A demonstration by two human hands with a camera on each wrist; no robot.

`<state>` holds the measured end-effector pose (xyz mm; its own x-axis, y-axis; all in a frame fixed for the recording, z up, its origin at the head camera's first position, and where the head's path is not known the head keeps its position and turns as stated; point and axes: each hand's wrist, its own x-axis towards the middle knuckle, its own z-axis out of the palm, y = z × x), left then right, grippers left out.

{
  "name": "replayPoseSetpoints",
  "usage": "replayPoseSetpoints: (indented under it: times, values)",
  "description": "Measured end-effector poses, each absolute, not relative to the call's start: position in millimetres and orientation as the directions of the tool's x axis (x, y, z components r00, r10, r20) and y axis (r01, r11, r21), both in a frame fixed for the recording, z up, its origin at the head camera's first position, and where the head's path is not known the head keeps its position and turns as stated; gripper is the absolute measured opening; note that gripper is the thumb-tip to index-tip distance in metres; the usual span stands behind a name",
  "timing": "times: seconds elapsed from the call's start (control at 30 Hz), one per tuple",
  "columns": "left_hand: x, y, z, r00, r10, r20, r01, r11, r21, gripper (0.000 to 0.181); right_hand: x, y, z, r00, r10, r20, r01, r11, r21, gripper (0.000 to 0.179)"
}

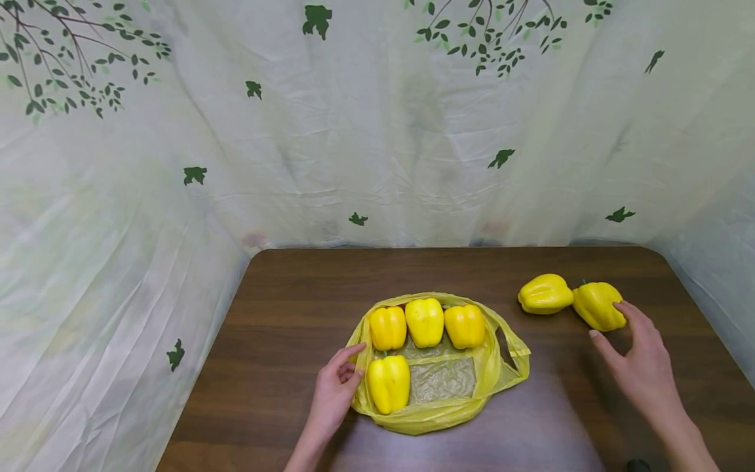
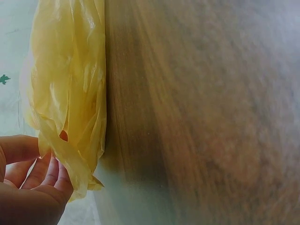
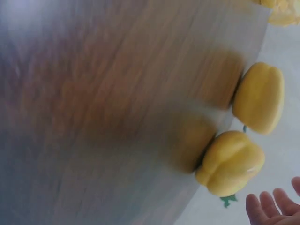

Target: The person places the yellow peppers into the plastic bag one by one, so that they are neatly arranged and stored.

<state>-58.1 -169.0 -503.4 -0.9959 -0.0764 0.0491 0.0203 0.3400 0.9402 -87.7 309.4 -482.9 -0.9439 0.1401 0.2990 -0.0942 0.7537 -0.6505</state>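
Observation:
A yellow plastic bag lies spread open on the table. Inside it, three yellow bell peppers form a row at the back, and another pepper lies at the front left. My left hand pinches the bag's left edge; the left wrist view shows thumb and fingers at its thin film. Two more peppers lie side by side at the right. My right hand, fingers spread, is at the nearer one; in the right wrist view the fingertips look apart from that pepper.
The other loose pepper touches its neighbour on the left. The brown wooden table ends at a pale leaf-patterned curtain behind and at both sides. A small dark object shows at the bottom edge near my right forearm.

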Motion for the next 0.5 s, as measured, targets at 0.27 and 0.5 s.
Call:
replayPoseSetpoints:
  times: [0.27,0.5]
  values:
    - [-58.3,-169.3,-505.3,-0.997,-0.072,0.029,0.003,0.344,0.939,0.045,-98.4,319.8,-487.6,-0.95,0.146,0.275,-0.071,0.759,-0.647,0.072]
    - [-59.3,-169.0,-506.0,-0.997,-0.067,0.026,0.002,0.343,0.939,0.045,-108.6,321.9,-488.3,-0.963,0.163,0.216,-0.022,0.75,-0.662,0.081]
